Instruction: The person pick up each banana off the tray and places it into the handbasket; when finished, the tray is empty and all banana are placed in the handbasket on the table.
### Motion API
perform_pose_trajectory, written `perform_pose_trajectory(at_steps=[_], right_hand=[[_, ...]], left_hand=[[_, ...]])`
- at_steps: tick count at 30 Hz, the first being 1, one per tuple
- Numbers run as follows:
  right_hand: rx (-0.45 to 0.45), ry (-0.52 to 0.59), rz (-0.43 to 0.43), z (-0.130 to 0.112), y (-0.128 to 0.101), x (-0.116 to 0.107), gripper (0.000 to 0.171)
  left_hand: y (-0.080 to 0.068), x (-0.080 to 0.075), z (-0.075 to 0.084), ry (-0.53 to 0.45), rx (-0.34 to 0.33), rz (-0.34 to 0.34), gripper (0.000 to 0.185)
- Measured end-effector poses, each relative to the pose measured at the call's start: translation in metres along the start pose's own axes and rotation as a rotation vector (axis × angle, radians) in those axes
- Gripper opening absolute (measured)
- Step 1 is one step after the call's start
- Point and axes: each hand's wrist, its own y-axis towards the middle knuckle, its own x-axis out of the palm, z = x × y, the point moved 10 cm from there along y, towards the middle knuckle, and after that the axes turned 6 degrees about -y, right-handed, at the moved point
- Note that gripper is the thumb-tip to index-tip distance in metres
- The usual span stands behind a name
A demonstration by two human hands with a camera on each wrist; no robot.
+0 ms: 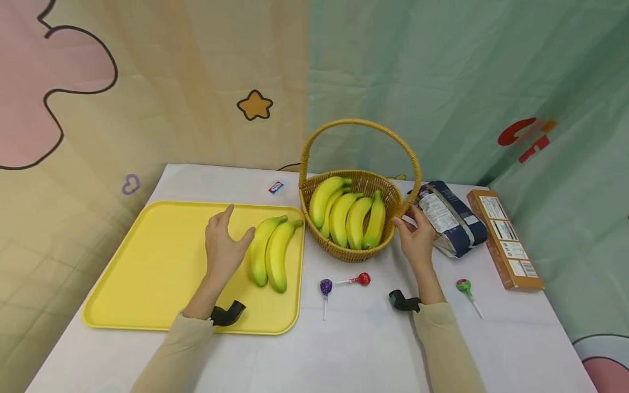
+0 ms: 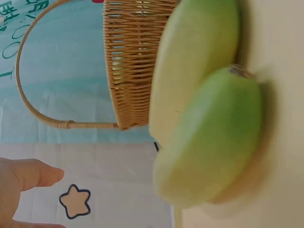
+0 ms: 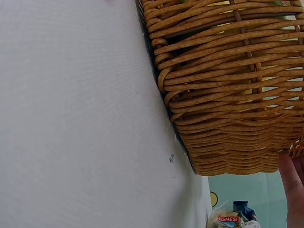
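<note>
My left hand [image 1: 225,246] hovers over the yellow tray [image 1: 162,262], thumb and fingers spread apart with nothing between them. Just to its right, two bananas [image 1: 277,256] lie side by side on the tray; the left wrist view shows these bananas [image 2: 209,137] up close. A wicker basket [image 1: 344,253] with a tall arched handle holds several bananas [image 1: 346,215]. At the basket's right side, near the foot of the handle, my right hand [image 1: 417,237] touches the weave. In the right wrist view a fingertip meets the basket [image 3: 228,109] wall; part of the hand is outside that view.
A dark blue package [image 1: 452,218] and an orange-brown box [image 1: 506,240] lie right of the basket. Purple [image 1: 326,286], red [image 1: 363,279] and green [image 1: 463,285] lollipops lie on the white table [image 1: 354,349]. A small wrapped sweet [image 1: 276,187] sits behind the tray.
</note>
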Motion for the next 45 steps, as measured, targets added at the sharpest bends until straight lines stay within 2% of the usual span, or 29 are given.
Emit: perform_pose_trajectory(at_steps=[4,9,14,19,26,30,34,38,41,45], right_hand=[[0.015,-0.021,-0.003,0.003,-0.002,0.000,0.045],[0.029,-0.012,-0.005,0.005,-0.003,0.000,0.045],[0.034,-0.008,-0.006,0.005,-0.004,0.001,0.045],[0.039,-0.008,-0.003,0.006,-0.004,0.000,0.045],[0.051,0.004,0.000,0.004,-0.003,-0.001,0.045],[0.035,-0.012,-0.009,-0.014,-0.004,-0.003,0.044],[0.015,-0.036,-0.011,-0.028,-0.005,-0.005,0.043],[0.031,-0.021,-0.005,-0.014,-0.002,-0.003,0.044],[0.048,-0.002,-0.001,0.001,0.000,-0.002,0.044],[0.038,0.011,0.003,0.004,0.000,-0.001,0.044]], left_hand=[[-0.003,0.004,-0.013,-0.005,-0.027,-0.026,0.070],[-0.003,0.022,-0.028,-0.017,-0.011,-0.067,0.063],[-0.004,0.043,-0.040,0.051,-0.017,-0.149,0.060],[-0.005,0.052,-0.050,0.119,-0.042,-0.196,0.061],[-0.004,0.049,-0.054,0.120,-0.087,-0.165,0.062],[-0.002,0.041,-0.053,0.099,-0.094,-0.113,0.060],[0.001,0.028,-0.043,0.028,-0.065,-0.019,0.058],[0.007,0.023,-0.014,-0.067,0.006,0.067,0.056],[0.012,0.033,0.020,-0.105,0.078,0.074,0.056],[0.018,0.062,0.069,-0.136,0.181,0.031,0.056]])
